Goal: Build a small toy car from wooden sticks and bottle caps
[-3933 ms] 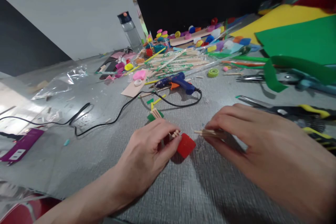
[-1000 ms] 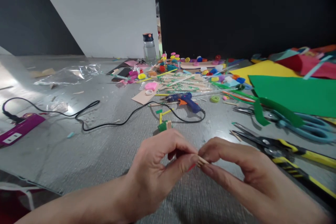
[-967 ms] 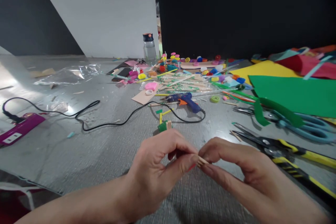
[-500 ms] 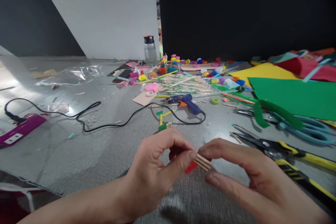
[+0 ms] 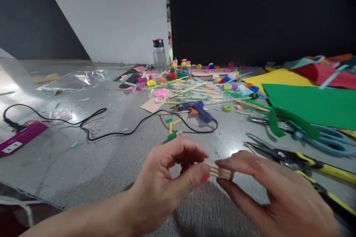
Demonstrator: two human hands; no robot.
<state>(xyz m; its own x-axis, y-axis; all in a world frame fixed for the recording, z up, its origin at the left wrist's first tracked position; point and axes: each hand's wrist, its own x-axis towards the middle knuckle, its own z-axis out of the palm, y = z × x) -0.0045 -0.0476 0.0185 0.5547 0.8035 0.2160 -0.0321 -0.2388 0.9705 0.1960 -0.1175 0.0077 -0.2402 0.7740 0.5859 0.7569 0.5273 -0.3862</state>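
Between my hands, just above the table's near side, is a small stack of short wooden sticks [image 5: 220,172] with a red piece [image 5: 204,180] beneath it. My left hand [image 5: 172,185] pinches the stack's left part between thumb and fingers, which hide that end. At the other end, the thumb and forefinger of my right hand [image 5: 272,192] close on the sticks from below and above. Beyond my left hand lies a small green piece with stick ends [image 5: 174,135]. A blue glue gun [image 5: 197,108] rests on the table farther back.
To the right lie yellow-black cutters [image 5: 294,159], blue-handled scissors [image 5: 319,137] and green sheets [image 5: 308,102]. The glue gun's black cord [image 5: 133,127] crosses the table toward a purple power strip [image 5: 23,137]. Bagged sticks [image 5: 194,89], colourful caps and a water bottle [image 5: 159,53] stand behind.
The stack has shifted slightly right and turned more level. My right fingers have moved a little right along with it and now press its end from above and below.
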